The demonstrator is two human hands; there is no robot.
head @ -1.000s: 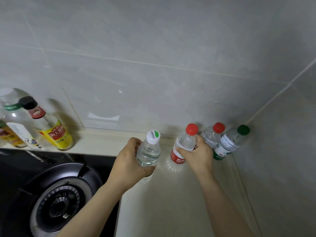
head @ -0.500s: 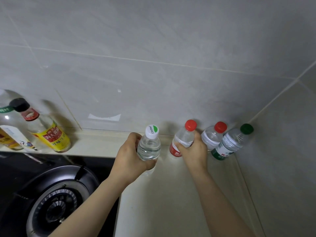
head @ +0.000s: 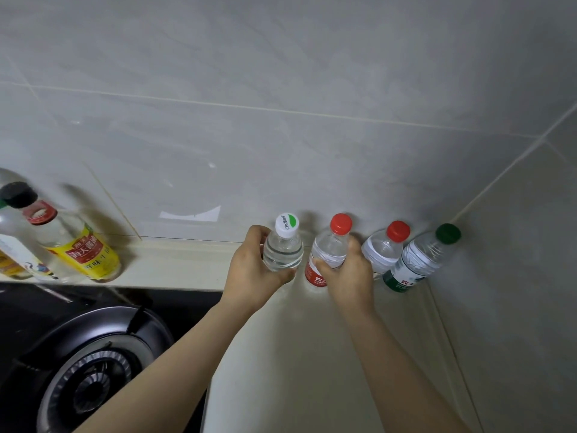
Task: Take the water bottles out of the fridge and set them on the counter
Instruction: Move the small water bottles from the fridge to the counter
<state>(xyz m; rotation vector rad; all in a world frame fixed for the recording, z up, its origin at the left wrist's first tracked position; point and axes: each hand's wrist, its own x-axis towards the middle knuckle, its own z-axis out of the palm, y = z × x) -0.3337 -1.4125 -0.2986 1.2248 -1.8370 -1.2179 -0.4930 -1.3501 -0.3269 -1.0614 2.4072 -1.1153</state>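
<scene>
Over by the corner of the pale tabletop [head: 290,364], the person has both arms stretched toward the tiled wall [head: 281,135]. The left hand [head: 249,271] grips a white-capped water bottle [head: 283,253], its fingers [head: 285,275] curled round the clear body from the left and underneath; the bottle's base is hidden behind the hand, so I cannot tell whether it stands on the surface. Just beside it, the right hand [head: 351,278] is wrapped round a red-capped water bottle [head: 327,253] with a red label, which stands close to the wall. To the right stand a second red-capped bottle [head: 382,253] and, in the very corner, a green-capped bottle [head: 420,260] with a green label, these two touching or nearly so. The four make a row along the wall. Well apart to the left, a soy sauce bottle [head: 82,250] with a yellow label stands on the ledge behind a black gas burner [head: 90,379], with more bottles cut off at the edge.
</scene>
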